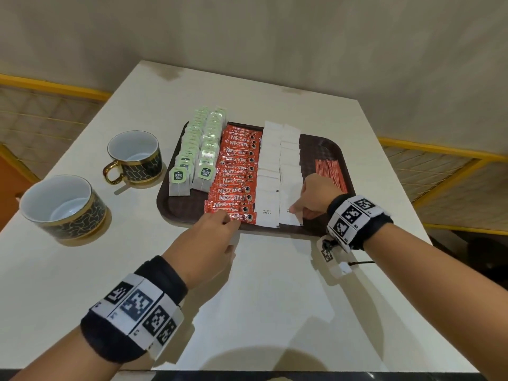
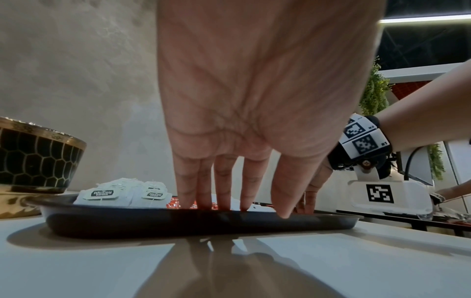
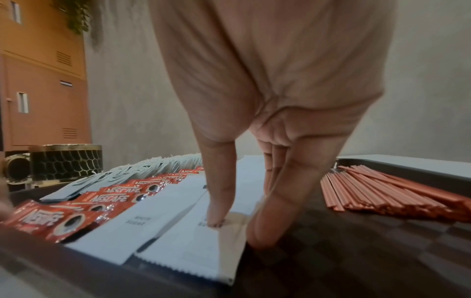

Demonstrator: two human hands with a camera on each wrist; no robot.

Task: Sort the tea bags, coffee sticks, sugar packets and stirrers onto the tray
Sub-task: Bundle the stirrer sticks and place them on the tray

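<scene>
Tray (image 1: 334,149) sits mid-table (image 1: 275,298) in my head view, dark brown. Left to right on it: two rows of tea bags (image 1: 200,149), a column of coffee sticks (image 1: 236,174), two columns of sugar packets (image 1: 277,166), stirrers (image 1: 330,173) bundled at the right side. My left hand (image 1: 209,240) reaches over the tray's near rim, fingertips on the nearest coffee stick. My right hand (image 1: 316,196) is down on the nearest sugar packet of the right column. Two black-and-gold cups (image 1: 134,156) stand on the table left of the tray.

Left wrist view: left hand (image 2: 254,100) flat, fingers (image 2: 224,181) straight and spread, tips down past the tray rim (image 2: 178,219) onto the sticks. Nothing gripped.

Right wrist view: right hand (image 3: 267,80), one straight finger (image 3: 219,191) pressing the front sugar packet (image 3: 193,242), thumb tip on the tray floor (image 3: 382,252) just beside the packet's edge. Not pinching, hand extended. Stirrers (image 3: 382,191) lie well to the right, coffee sticks (image 3: 107,199) to the left.
</scene>
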